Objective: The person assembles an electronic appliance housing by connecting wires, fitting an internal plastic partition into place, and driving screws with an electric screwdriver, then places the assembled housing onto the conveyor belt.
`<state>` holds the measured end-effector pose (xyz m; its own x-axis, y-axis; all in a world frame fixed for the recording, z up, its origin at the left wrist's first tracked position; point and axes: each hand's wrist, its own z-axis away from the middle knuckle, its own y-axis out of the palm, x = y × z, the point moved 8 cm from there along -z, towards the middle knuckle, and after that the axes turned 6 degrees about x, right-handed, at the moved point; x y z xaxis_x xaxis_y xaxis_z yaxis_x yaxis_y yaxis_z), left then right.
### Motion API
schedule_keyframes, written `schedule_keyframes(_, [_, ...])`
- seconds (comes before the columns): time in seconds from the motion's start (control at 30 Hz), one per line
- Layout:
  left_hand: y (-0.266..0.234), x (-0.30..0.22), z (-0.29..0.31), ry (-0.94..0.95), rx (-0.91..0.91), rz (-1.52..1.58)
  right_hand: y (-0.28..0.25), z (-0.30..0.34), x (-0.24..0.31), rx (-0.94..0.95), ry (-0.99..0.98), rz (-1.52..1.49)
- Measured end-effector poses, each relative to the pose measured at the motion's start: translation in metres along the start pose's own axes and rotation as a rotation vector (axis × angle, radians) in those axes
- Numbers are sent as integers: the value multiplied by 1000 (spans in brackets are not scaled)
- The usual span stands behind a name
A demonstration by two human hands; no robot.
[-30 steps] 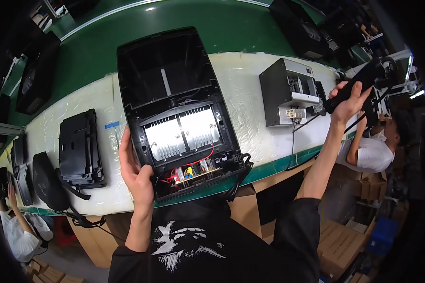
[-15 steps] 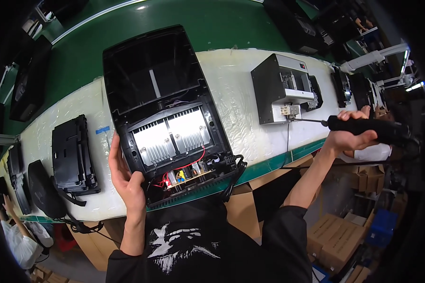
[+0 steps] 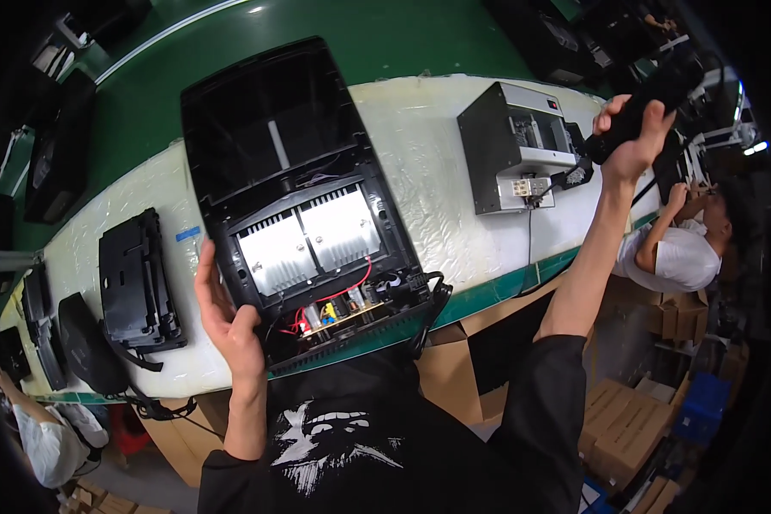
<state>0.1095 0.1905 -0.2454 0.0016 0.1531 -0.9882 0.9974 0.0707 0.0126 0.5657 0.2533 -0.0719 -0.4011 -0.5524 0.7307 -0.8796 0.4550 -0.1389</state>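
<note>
A black plastic housing [image 3: 270, 137] lies open on the padded bench in front of me. Inside it are two silver finned heat sinks [image 3: 343, 236] and a circuit board [image 3: 343, 319] with red wires. My left hand [image 3: 236, 334] grips the housing's near left edge, thumb on the corner and fingers along the side. My right hand [image 3: 630, 150] is closed around a black electric screwdriver [image 3: 655, 94], tilted down to the left. Its tip points at the metal outlet block of a grey screw feeder [image 3: 497, 163]; whether it touches a screw is too small to see.
Flat black plastic parts [image 3: 137, 278] are stacked at left, beside a rounded black part [image 3: 86, 347] with a cable. A power cord [image 3: 433, 308] hangs from the housing's near right corner. Co-workers sit left and right [image 3: 677, 253]. Cardboard boxes [image 3: 630, 420] stand below right.
My right hand has risen and moved away from me with the screwdriver, which now tilts more steeply toward the feeder's outlet. My left hand stays on the housing.
</note>
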Motion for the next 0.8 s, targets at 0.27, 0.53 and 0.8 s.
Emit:
schedule_keyframes(0.27, [1, 2, -1, 9, 9, 65, -20, 39, -7, -22, 291, -277])
schedule_keyframes(0.53, [11, 1, -1, -12, 48, 104, -4, 92, 186, 222, -302, -806])
schedule_keyframes(0.8, [-2, 6, 3, -47, 7, 141, 51, 112, 199, 95, -347, -871])
